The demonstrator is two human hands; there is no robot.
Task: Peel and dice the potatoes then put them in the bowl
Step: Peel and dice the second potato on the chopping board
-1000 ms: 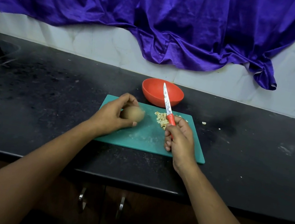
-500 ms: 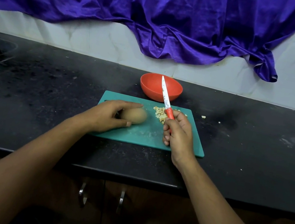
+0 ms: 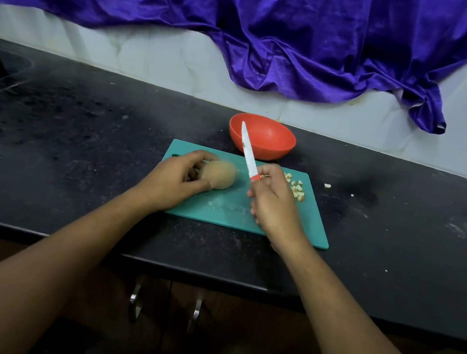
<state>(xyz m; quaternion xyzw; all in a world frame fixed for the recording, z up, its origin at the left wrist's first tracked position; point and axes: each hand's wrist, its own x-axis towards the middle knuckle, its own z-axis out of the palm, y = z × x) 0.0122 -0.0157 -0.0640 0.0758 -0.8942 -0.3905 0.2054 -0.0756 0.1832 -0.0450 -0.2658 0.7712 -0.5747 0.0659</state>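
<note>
A whole brown potato [image 3: 220,174] lies on the teal cutting board [image 3: 308,221], held at its left end between the fingers and thumb of my left hand [image 3: 175,179]. My right hand [image 3: 274,202] grips the red handle of a knife [image 3: 248,151], whose white blade points up and away, just right of the potato and over the bowl's front. A small heap of diced potato [image 3: 295,188] sits at the board's far right, partly hidden behind my right hand. The orange bowl [image 3: 275,143] stands just beyond the board and looks empty.
A few potato bits [image 3: 327,186] lie on the black counter right of the board. A purple cloth [image 3: 253,21] hangs on the white wall behind. The counter's front edge runs below my forearms, with cabinet handles [image 3: 135,300] underneath.
My right hand with the knife has moved left, uncovering the diced heap and nearing the potato. My left hand has set the potato down and holds it on the board.
</note>
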